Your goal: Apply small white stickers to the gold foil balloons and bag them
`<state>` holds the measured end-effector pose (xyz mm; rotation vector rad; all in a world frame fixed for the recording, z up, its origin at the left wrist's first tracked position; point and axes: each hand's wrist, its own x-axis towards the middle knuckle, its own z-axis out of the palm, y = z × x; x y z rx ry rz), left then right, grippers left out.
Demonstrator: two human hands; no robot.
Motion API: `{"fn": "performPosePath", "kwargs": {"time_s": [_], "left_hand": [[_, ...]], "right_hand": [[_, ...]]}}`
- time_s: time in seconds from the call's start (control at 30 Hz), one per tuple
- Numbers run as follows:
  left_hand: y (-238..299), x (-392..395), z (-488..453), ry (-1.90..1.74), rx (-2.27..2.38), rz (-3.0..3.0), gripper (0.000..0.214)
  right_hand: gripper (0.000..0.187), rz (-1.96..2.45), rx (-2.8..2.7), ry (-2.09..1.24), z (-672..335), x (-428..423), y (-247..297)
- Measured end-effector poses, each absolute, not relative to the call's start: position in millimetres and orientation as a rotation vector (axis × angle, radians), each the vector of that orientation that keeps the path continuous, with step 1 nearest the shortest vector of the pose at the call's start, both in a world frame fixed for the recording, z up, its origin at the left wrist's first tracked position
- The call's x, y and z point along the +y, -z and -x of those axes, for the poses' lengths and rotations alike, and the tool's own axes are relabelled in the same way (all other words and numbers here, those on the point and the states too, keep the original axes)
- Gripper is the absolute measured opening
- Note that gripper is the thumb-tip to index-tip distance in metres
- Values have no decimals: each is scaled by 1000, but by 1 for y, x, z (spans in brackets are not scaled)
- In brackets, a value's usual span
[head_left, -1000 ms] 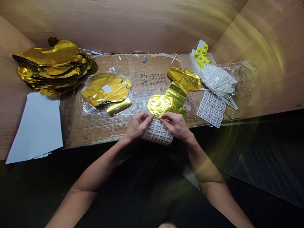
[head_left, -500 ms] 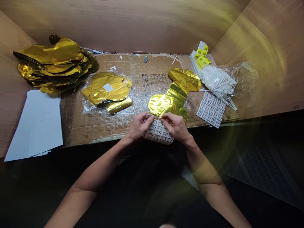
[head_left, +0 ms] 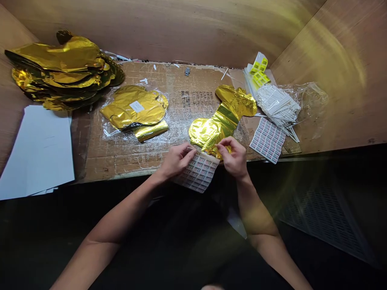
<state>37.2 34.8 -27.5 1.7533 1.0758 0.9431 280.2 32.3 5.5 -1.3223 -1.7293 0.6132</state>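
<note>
Head view: my left hand (head_left: 177,162) pinches the label sheet (head_left: 198,173) at its corner; my right hand (head_left: 233,157) sits just beside it, fingertips (head_left: 219,146) together against the gold foil stocking balloon (head_left: 211,131) (anything between them too small to tell)

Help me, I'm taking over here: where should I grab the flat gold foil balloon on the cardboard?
Grip the narrow waist of the gold foil balloon, probably from the right side. It lies flat, the waist is its slimmest part, and the person's right hand is at its near lobe.

Two hands (head_left: 177,161) (head_left: 232,157), two sticker sheets (head_left: 199,173) (head_left: 267,140), one loose gold foil balloon (head_left: 222,121)
</note>
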Motion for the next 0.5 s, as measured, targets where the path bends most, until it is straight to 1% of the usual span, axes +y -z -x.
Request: {"fn": "performPosePath", "kwargs": {"time_s": [0.1, 0.17, 0.23, 0.33, 0.37, 0.43, 0.5], "left_hand": [[40, 31, -39, -808, 831, -2220, 18], [48, 28, -43, -689, 791, -2400, 22], [54, 25, -47, -608, 835, -2489, 27], [57, 23, -49, -574, 860, -2541, 29], [58, 23, -48, -571, 853, -2549, 29], [58, 24, -46, -561, 839, -2560, 28], [56, 25, -45, -547, 826, -2569, 28]], "right_hand": [[15, 1519, -1726, -884, -282, 52, -1], [13, 1619, -1833, -909, -279, 62, 5], [13, 1755, -1966, -733, -275, 64, 11], [17, 1943, -2054, -265, -277, 60, 15], [19, 1949, -2067, -173, -280, 58, 15], [22, 1874, -2124, -172, -287, 55, 17], [22, 1750, -2206, -331, -292, 56, 20]]}}
